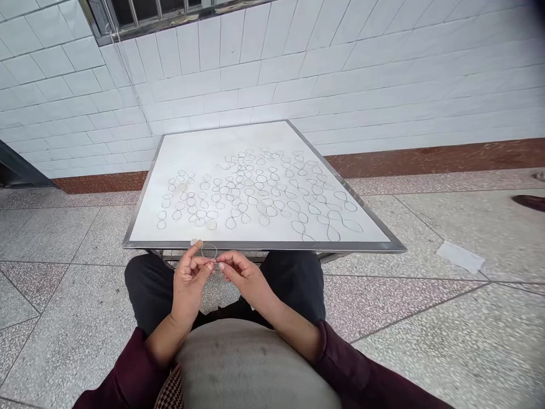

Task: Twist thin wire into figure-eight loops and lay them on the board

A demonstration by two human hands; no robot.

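Just beyond the near edge of a white-topped table (191, 149), over my lap, both my hands meet at a thin wire loop (209, 245). My left hand (189, 278) pinches the loop's lower end between thumb and finger, its other fingers raised. From the right, my right hand (244, 275) pinches the same spot with thumb and forefinger. The exact join of the wire is too small to make out. A small pale round thing (194, 242) shows by my left fingertips. Several thin wire pieces (272, 208), many bent into figure-eights, lie spread over the tabletop.
A metal rim (264, 246) borders the table. Behind it stands a white tiled wall (255, 85) with a barred window (153, 12). A white paper piece (460, 257) lies on the floor at right; a dark shoe (530, 202) shows at the right edge.
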